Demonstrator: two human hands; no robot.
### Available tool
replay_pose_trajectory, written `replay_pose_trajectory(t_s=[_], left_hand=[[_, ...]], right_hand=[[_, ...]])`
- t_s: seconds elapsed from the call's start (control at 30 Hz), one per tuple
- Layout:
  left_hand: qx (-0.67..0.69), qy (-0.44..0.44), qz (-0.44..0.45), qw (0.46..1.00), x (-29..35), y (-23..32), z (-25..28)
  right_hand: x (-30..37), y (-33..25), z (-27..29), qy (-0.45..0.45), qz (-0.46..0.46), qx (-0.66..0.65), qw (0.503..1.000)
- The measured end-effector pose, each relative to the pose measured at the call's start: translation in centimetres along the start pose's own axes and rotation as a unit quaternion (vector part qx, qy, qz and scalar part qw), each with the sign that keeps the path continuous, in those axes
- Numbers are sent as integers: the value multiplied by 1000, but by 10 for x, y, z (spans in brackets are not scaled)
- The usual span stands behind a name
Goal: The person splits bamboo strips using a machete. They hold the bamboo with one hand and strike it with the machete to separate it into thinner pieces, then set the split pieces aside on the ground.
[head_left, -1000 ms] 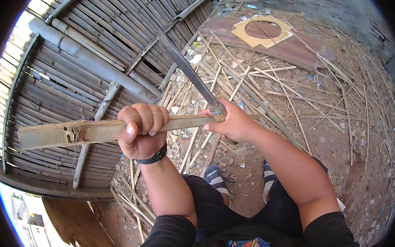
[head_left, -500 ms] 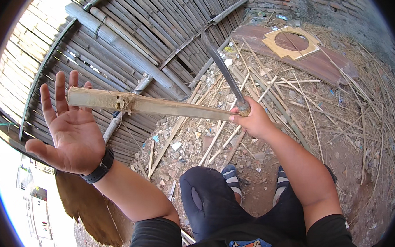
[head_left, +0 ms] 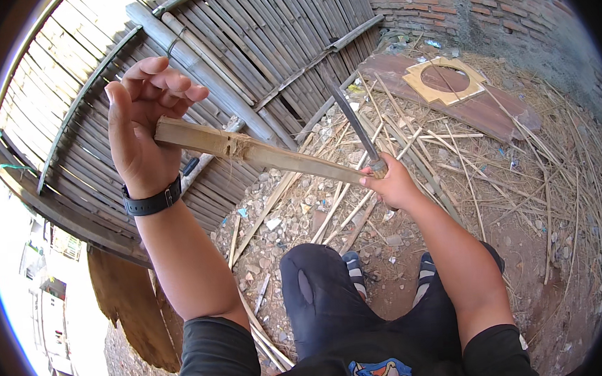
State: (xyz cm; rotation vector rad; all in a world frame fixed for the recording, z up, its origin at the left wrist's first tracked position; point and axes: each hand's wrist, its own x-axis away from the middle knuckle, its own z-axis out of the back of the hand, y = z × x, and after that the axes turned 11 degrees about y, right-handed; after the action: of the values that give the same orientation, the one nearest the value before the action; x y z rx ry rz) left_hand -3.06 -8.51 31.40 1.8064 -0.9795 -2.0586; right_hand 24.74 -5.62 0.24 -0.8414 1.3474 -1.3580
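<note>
A split bamboo piece (head_left: 278,158) with a rough node slants across in front of me, its thick end up at the left. That end lies against or just over the palm of my left hand (head_left: 149,132), whose fingers are half bent, apart and not wrapped round it. At its thin end, my right hand (head_left: 396,182) is closed on the bamboo and on the handle of a machete (head_left: 354,121). The long dark blade points up and away from me. Most of the handle is hidden by my fingers.
Bamboo slat fencing (head_left: 265,52) stands ahead and left, a brick wall (head_left: 428,8) at the far right. A brown board (head_left: 391,79) carries a yellowish frame (head_left: 444,81) with a round hole. Bamboo strips (head_left: 419,153), straw and stones litter the ground. A torn brown sheet (head_left: 132,308) is at lower left.
My left hand has turned from flat and spread to half bent, moving right and bringing its palm to the bamboo's thick end. That end has shifted right; my right hand keeps its grip.
</note>
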Motion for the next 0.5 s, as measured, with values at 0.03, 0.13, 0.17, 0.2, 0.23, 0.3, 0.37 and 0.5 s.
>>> replay_pose_trajectory(t_s=[0.03, 0.13, 0.17, 0.2, 0.23, 0.3, 0.37, 0.5], left_hand=[[-11, 11, 18, 1000, 2, -2, -7], [116, -57, 74, 989, 0, 6, -1], [119, -57, 63, 989, 4, 8, -5], [131, -58, 64, 988, 8, 10, -6], [146, -58, 64, 986, 12, 12, -6], [167, -57, 69, 982, 18, 13, -4], [157, -19, 62, 985, 20, 14, -13], [150, -12, 65, 987, 28, 22, -12]], right_hand=[[5, -7, 5, 12, 9, 14, 1000], [27, -29, 16, 55, 38, 34, 997], [43, -42, 13, 74, 15, 5, 997], [58, -50, 7, 74, 15, -10, 997], [74, -56, 3, 76, 15, -23, 997], [103, -64, -6, 63, 38, -18, 997], [122, -68, -7, 38, 88, 28, 995], [127, -35, -6, 36, 95, 69, 992]])
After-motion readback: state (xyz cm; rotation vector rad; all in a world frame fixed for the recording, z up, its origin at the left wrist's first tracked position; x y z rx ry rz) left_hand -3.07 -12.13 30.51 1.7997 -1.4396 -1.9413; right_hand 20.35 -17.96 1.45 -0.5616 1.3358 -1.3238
